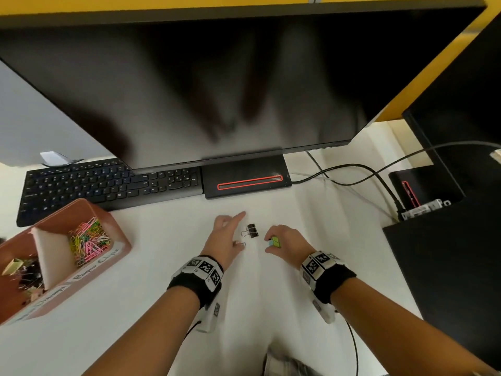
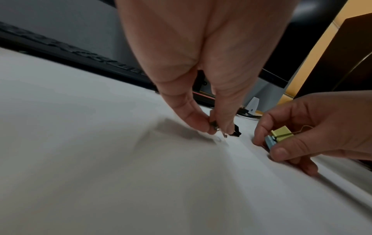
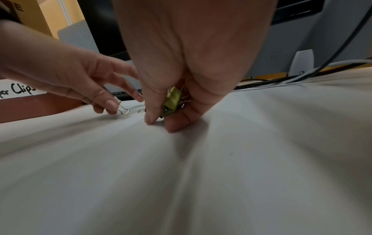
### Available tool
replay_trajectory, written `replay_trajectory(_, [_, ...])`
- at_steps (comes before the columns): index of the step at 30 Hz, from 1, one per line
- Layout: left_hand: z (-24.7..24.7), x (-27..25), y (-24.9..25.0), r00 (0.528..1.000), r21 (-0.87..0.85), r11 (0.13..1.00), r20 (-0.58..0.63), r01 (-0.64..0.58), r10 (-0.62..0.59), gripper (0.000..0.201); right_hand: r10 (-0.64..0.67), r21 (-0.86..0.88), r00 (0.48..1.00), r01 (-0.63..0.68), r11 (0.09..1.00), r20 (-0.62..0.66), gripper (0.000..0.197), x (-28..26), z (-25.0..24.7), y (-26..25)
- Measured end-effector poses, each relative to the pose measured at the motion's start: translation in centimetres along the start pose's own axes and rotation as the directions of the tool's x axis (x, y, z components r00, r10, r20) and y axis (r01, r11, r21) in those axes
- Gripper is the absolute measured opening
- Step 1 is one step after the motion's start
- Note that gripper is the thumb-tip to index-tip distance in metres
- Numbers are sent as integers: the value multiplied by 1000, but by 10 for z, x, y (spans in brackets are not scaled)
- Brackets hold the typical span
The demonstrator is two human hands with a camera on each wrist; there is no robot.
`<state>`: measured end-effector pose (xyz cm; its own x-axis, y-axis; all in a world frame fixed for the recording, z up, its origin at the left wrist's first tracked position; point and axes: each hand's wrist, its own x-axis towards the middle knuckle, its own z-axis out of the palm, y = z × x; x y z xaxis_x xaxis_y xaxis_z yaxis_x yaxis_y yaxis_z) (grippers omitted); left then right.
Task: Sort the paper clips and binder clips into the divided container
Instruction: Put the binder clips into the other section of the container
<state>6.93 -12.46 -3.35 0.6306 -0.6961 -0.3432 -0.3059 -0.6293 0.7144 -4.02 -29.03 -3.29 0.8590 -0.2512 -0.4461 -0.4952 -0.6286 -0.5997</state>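
My left hand (image 1: 227, 234) pinches a clip's wire handle; black binder clip (image 1: 252, 230) just right; right hand (image 1: 284, 240) grips coloured clips (image 1: 274, 242).

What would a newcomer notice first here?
Probably the two hands at mid-desk: the right hand grips green and blue binder clips, and the left hand pinches a small clip's wire handle. A black binder clip lies on the desk between them. Far left sits the pink container, bright paper clips in one compartment.
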Motion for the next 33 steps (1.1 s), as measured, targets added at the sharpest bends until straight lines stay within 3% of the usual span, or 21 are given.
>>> replay_trajectory(3, [0,14,9,996,41,998,80,-40,37,72,12,19,1000,-12,1000,-6,29,-4,0,-1])
replay_trajectory(6, [9,28,13,987,55,995,140,-84,76,57,25,26,1000,-25,999,7,27,-3,-1,-3])
replay_trajectory(9, [16,33,11,992,98,991,91,-93,84,33,36,18,999,-36,999,29,20,-3,-1,-6])
replay_trajectory(13, [16,29,4,999,118,992,16,-53,51,16,16,-12,999,-15,1000,39,18,-6,3,-4])
replay_trajectory(17, [-1,11,-8,997,-73,995,-32,71,-74,16,-5,-16,1000,5,1000,-3,17,-11,11,-11])
replay_trajectory(21, [-44,-38,-25,970,-307,942,-151,137,-190,13,-163,23,987,163,986,-4,32,-9,22,-47])
replay_trajectory(25, [-114,-111,-52,910,-440,886,-289,149,-296,14,-313,57,948,311,949,50,35,6,41,-121])
replay_trajectory(29, [-186,-179,-101,780,-360,898,-474,252,-409,14,-492,90,863,484,870,114,34,19,75,-228])
replay_trajectory(33, [-236,-210,-147,667,-360,871,-563,333,-488,12,-603,124,786,590,798,136,32,30,118,-326])
